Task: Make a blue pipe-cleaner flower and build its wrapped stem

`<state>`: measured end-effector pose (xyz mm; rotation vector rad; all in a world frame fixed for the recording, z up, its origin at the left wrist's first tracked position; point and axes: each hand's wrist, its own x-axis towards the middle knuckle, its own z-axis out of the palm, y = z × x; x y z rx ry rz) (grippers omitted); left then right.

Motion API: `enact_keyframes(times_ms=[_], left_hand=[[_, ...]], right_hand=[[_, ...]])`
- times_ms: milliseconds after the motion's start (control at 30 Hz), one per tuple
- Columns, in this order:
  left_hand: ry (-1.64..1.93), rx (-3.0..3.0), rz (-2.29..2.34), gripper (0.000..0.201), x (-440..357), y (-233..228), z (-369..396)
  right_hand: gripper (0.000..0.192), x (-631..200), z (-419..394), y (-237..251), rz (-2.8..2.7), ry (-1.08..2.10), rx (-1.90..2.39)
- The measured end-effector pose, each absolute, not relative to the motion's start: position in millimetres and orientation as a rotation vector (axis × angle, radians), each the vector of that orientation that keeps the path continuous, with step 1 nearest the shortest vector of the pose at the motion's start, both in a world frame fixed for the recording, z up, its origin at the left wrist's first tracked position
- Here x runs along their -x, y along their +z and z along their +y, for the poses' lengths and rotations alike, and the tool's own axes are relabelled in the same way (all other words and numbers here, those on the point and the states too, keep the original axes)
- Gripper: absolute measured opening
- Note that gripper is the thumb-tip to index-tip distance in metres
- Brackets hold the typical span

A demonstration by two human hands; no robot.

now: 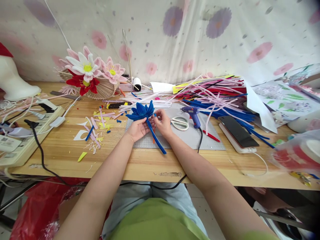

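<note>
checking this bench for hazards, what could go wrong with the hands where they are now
The glue gun lies just beside the right hand; if hot, a brush could burn. Its cord runs off the table edge and might snag an arm. The left hand grips the blue flower near its petals, which could crush.

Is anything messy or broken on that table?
Yes, a bit messy. Cut yellow and pink scraps lie scattered on the wooden table, left of the left hand. The desk's front edge has a chipped patch. The blue flower held by both hands looks whole.
</note>
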<state>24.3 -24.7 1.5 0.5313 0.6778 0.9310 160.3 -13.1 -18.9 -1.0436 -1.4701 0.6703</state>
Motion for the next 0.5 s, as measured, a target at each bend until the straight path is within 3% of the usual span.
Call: enact_keyframes(times_ms=[500], left_hand=[[1.168, -0.514, 0.898, 0.012, -39.1, -0.4, -26.8]], right_hand=[[0.013, -156.8, -10.4, -17.1, -1.283, 0.728, 1.095]])
